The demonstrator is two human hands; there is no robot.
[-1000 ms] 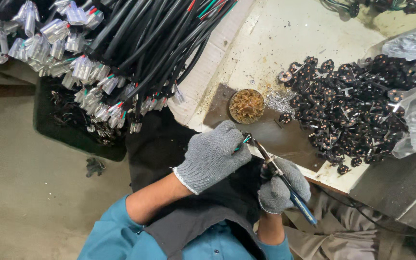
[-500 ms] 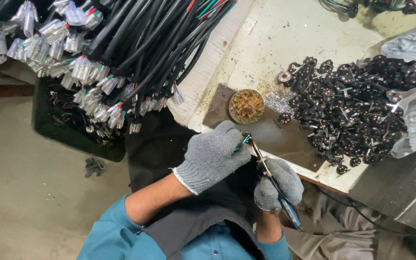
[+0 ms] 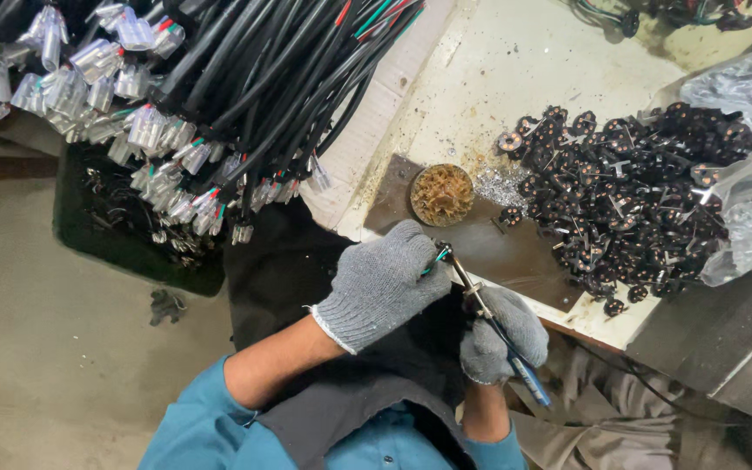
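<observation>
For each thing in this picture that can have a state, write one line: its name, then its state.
Left hand: gloved, closed on wire ends.
Right hand: gloved, gripping the soldering iron.
Soldering iron: tilted, tip at the wire ends.
Wire ends: pinched, touching the iron tip.
Round tin: open.
Plastic bag: open, black parts spilling out.
Cable bundle: hanging, ends capped.

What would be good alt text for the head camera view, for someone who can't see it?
Two grey-gloved hands meet at a workbench edge: the left hand pinches small coloured wires while the right hand holds a thin blue-handled tool to them. A pile of small black parts lies on the bench, black cable bundles hanging left.
</observation>
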